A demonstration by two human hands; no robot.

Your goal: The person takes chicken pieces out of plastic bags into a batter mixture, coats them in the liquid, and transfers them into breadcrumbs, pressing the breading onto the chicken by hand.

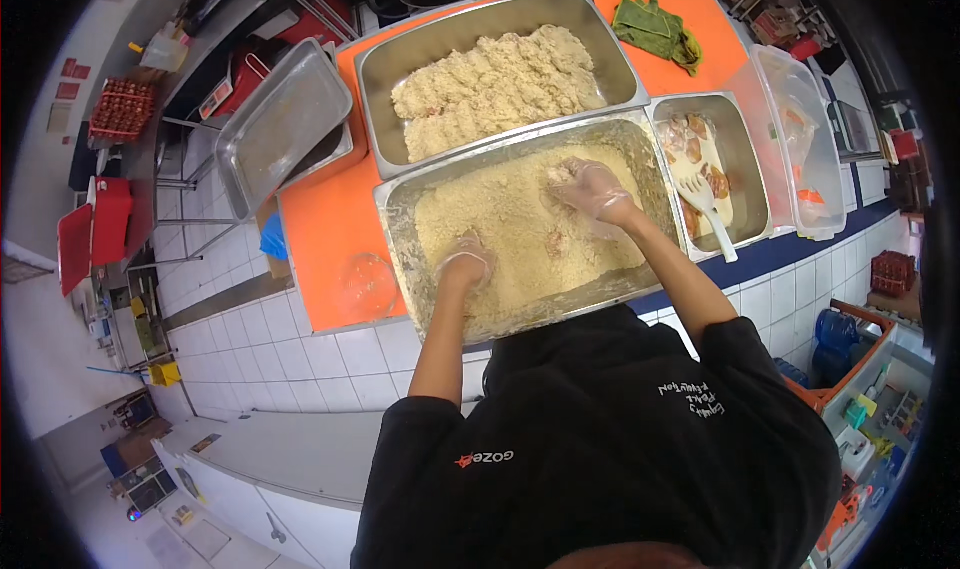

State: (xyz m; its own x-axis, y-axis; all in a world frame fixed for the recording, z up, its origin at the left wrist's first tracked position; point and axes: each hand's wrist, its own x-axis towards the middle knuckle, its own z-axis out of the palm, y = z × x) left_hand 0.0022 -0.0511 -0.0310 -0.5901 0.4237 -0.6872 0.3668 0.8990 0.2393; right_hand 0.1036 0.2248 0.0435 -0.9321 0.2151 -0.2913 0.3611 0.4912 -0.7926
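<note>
A deep steel pan [660, 186] of pale breading crumbs [510, 216] lies before me. My left hand [466, 260], in a clear plastic glove, is in the crumbs at the pan's left, its fingertips partly covered. Toward the back right, my gloved right hand [590, 186] is in the crumbs with curled fingers. Crumbs cling around its fingertips, and whether it grips a piece is unclear. A pinkish piece of raw meat [555, 244] shows through the crumbs between the hands. Behind stands a second steel pan [619, 58] holding several crumb-coated pieces [502, 81].
On the right, a smaller steel pan [754, 186] holds raw meat in pale liquid, with a white slotted spatula [709, 212] across it. Beyond are a clear plastic bin [814, 156] and a green cloth [652, 32]. Left are a metal tray [289, 122] and a clear round item [367, 284].
</note>
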